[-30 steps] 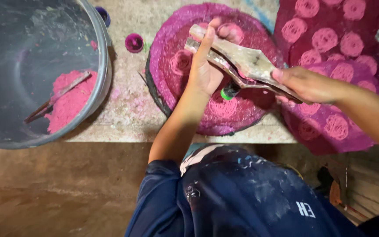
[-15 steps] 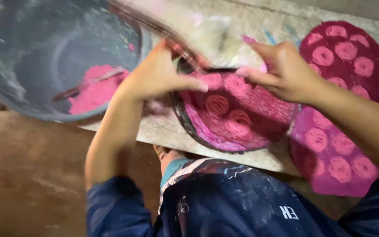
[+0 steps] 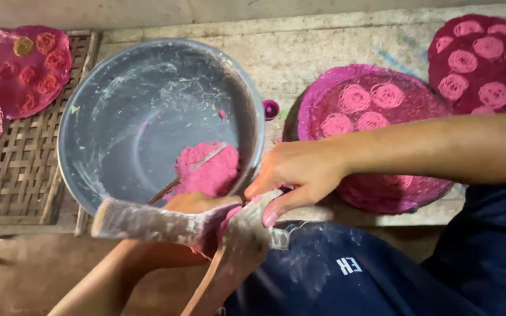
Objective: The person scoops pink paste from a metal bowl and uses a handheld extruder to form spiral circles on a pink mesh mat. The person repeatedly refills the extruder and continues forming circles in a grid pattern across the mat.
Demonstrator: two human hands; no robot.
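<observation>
Hands (image 3: 300, 175) closed on wooden press (image 3: 206, 231)

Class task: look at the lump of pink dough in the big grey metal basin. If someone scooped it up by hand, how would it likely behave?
The lump of pink dough would probably be soft and mouldable, since it sits in an uneven heap. It is likely sticky: smears coat the big grey metal basin. It seems unlikely to roll.

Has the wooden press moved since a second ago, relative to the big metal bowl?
Yes. The wooden press was over the round pink tray; now it's at the metal bowl's near rim.
</observation>
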